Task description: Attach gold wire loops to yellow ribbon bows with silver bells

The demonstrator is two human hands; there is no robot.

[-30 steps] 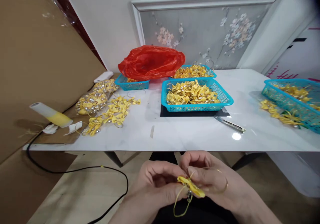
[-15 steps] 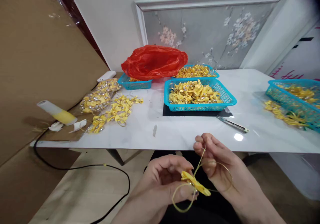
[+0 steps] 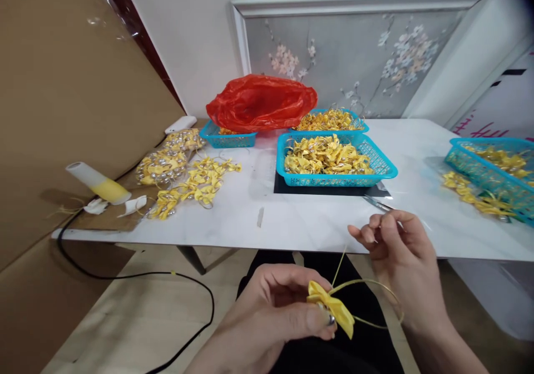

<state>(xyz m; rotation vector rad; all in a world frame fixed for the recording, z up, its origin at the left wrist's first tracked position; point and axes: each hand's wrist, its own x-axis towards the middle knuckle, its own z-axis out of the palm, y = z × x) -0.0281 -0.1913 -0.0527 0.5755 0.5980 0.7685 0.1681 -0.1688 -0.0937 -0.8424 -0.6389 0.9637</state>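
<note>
Our right hand has let go and lifted away from the bow

A second ago both our hands were bunched together on the yellow bow [image 3: 331,307]. Now our left hand [image 3: 277,307] holds it alone, thumb and fingers pinched shut on its middle, low over our lap. Our right hand [image 3: 396,251] has gone up and to the right, its fingers loose and partly open, with nothing in them that we can see. The thin gold cord [image 3: 375,288] runs from the bow in a loop under that hand, and one short end sticks up. We think the tying is done or nearly done. Just past the right hand lie the scissors [image 3: 377,204] on the table [image 3: 300,224], and farther off the blue basket [image 3: 334,162] full of bows.
</note>
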